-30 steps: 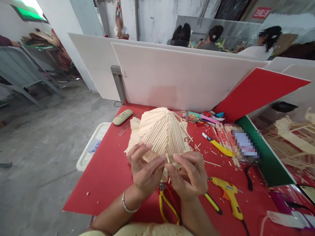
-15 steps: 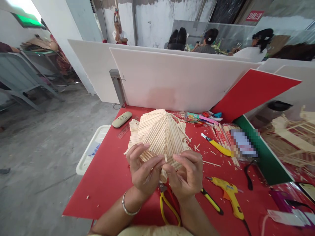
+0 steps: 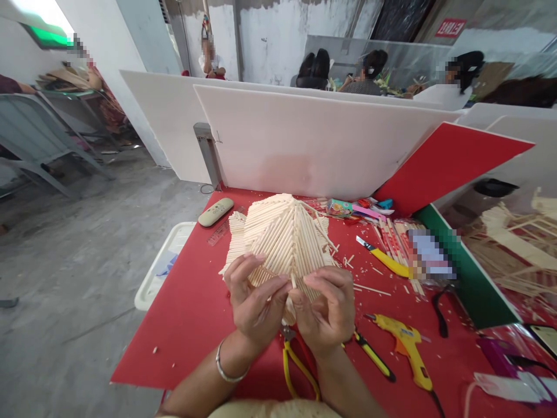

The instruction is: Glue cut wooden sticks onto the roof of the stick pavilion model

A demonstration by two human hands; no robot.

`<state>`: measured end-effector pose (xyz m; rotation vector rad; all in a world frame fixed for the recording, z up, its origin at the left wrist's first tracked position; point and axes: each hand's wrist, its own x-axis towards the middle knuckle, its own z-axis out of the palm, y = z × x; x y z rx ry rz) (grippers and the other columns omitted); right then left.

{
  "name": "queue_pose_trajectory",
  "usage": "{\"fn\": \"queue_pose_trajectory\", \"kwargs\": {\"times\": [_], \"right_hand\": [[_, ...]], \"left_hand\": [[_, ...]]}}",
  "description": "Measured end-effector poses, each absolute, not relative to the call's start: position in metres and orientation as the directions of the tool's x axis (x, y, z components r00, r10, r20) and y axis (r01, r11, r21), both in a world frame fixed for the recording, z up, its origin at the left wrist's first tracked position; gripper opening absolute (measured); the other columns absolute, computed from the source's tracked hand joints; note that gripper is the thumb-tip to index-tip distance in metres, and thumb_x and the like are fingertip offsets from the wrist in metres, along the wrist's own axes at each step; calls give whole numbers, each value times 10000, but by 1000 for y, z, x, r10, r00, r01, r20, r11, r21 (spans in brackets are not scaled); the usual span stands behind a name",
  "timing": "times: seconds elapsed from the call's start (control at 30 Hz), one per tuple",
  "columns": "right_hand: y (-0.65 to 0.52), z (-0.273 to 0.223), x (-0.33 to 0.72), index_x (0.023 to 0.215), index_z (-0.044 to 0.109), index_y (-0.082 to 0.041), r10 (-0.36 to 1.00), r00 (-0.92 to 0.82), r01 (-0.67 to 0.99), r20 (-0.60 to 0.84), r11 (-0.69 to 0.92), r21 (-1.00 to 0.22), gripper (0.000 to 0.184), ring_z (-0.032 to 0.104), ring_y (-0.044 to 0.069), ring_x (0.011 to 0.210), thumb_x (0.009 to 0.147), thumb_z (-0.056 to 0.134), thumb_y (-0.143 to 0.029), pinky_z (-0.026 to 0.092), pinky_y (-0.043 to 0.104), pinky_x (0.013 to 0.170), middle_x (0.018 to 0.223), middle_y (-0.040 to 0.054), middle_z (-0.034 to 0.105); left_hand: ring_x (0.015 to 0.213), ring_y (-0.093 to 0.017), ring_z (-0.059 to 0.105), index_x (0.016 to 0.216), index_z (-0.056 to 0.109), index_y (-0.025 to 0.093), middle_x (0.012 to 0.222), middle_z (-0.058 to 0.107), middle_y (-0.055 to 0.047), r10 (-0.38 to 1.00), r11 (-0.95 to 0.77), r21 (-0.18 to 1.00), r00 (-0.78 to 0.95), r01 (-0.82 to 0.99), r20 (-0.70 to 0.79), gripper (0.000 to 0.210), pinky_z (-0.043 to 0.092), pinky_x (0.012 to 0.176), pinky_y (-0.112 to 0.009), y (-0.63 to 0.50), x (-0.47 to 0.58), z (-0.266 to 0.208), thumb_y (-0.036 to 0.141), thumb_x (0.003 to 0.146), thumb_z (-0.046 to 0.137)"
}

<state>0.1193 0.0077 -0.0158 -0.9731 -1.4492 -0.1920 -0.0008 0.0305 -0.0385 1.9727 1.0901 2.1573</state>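
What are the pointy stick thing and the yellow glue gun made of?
The pale, peaked stick model looks like bare wood, perhaps bamboo: it's matt and straw-coloured. The yellow, pistol-shaped glue gun seems to be smooth plastic, judging by its even colour and moulded shape.

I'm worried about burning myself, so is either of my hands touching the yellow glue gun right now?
No, the yellow glue gun lies on the red tabletop, apart from both the left hand and the right hand.

Across the top of the frame I see a blotchy white wall (image 3: 278, 29), a red sign (image 3: 451, 28) at upper right; at upper left, a bright, green-tinged window (image 3: 54, 37) beside a pale pillar (image 3: 108, 46), below it a grey chair (image 3: 37, 125) on concrete floor (image 3: 96, 244)
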Motion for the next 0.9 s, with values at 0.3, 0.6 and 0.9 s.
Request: {"fn": "queue_pose_trajectory", "kwargs": {"times": [0.3, 0.6, 0.9], "right_hand": [[8, -17, 119, 1043, 644, -183, 438, 177, 627, 882, 640, -444, 202, 591, 196, 901, 855, 717, -165, 525, 402, 779, 934, 48, 610], [8, -17, 120, 1065, 633, -213, 452, 165, 644, 877, 624, -442, 215, 592, 194, 899, 867, 713, -190, 525, 399, 789, 926, 41, 611], [9, -16, 119, 1068, 637, -211, 452, 167, 642, 876, 625, -445, 231, 594, 193, 901, 857, 719, -165, 523, 401, 791, 929, 42, 617]], "left_hand": [[1174, -258, 541, 943, 726, 243, 1213, 588, -66, 458, -751, 501, -207, 430, 864, 70, 504, 1001, -534, 32, 0, -39, 218, 883, 699], [1172, -257, 545, 943, 726, 239, 1208, 588, -66, 469, -749, 515, -214, 417, 857, 72, 504, 1006, -540, 31, 1, -38, 208, 883, 700], [1176, -270, 547, 940, 731, 234, 1213, 592, -67, 463, -758, 513, -222, 403, 858, 94, 502, 1004, -564, 32, 1, -39, 179, 865, 715]]}}
